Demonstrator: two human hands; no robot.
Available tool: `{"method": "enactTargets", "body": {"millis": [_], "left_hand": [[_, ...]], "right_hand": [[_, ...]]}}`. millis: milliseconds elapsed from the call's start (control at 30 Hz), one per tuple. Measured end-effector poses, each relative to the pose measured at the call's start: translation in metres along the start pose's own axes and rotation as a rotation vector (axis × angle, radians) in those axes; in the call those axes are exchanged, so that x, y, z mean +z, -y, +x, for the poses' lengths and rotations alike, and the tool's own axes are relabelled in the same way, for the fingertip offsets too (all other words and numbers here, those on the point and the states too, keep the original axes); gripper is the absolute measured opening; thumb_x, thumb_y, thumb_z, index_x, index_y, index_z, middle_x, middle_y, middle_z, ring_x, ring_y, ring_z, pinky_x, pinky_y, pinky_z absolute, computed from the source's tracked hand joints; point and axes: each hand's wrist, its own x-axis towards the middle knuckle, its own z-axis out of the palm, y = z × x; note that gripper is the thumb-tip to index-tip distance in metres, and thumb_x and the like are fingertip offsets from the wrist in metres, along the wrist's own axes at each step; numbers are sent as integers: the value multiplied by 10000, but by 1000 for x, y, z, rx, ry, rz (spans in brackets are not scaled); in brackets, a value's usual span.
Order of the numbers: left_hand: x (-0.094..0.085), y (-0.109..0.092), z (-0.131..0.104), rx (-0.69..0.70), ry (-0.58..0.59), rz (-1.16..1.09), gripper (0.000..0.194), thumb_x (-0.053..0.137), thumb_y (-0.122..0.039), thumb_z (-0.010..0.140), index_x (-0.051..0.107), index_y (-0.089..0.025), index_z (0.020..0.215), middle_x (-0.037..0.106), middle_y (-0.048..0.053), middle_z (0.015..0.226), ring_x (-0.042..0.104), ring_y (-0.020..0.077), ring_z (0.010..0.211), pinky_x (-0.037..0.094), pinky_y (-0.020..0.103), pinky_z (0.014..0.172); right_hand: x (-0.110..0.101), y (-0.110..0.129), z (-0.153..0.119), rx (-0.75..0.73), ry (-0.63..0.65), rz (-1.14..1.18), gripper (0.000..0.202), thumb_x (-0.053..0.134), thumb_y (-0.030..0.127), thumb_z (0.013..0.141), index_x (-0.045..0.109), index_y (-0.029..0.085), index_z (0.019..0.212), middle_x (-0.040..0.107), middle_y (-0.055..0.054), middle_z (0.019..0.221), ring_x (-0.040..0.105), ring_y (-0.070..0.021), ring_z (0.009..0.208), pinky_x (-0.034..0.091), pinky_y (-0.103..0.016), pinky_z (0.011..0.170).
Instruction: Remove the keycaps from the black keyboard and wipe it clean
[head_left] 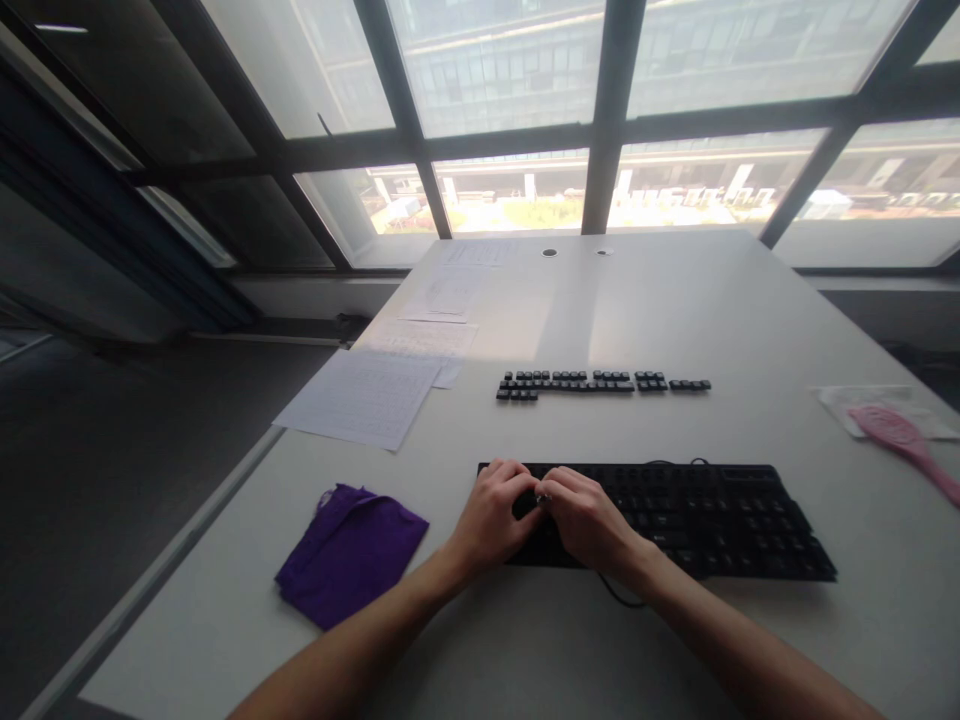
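Observation:
A black keyboard lies in front of me on the white table, with some keys gone from its upper left part. Over that left part my left hand is closed, its fingers curled and the thumb reaching toward the right hand. My right hand is closed beside it in a pinch, fingertips meeting the left ones. Something small with a metallic glint shows between the fingertips, too hidden to name. Beyond the keyboard, loose black keycaps stand in rows.
A folded purple cloth lies left of my left forearm. Written paper sheets run along the table's left edge. To the right, a pink hairbrush rests on a clear plastic bag. A cable loops out at the keyboard's front.

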Motion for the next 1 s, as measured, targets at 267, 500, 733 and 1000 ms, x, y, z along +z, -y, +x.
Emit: {"method": "enactTargets", "body": {"millis": [267, 500, 733, 1000], "left_hand": [[6, 5, -1, 25, -23, 5, 100, 689, -203, 858, 689, -243, 949, 664, 43, 969, 572, 233, 940, 465, 400, 871], [4, 6, -3, 69, -64, -38, 117, 656, -258, 904, 658, -242, 1020, 675, 49, 1003, 571, 232, 961, 476, 392, 889], [6, 11, -6, 82, -169, -108, 190, 688, -284, 881, 643, -260, 1064, 685, 55, 977, 591, 239, 960, 511, 405, 876], [8, 10, -7, 178, -130, -13, 182, 606, -235, 938, 654, -279, 1108, 660, 56, 1043, 572, 224, 999, 498, 380, 903]], "right_hand": [[-2, -5, -2, 150, -88, 233, 213, 445, 136, 976, 605, 213, 858, 618, -48, 817, 576, -181, 732, 461, -298, 689], [-5, 1, 4, 176, -190, 274, 183, 474, 153, 971, 600, 208, 851, 619, -37, 814, 589, -182, 750, 475, -301, 729], [-3, 0, 2, 256, -234, 196, 123, 492, 188, 959, 571, 206, 867, 646, -46, 803, 611, -196, 736, 476, -299, 700], [-1, -4, 2, 356, -206, 233, 86, 503, 197, 959, 534, 215, 882, 651, -6, 727, 598, -168, 629, 432, -268, 623]]}}
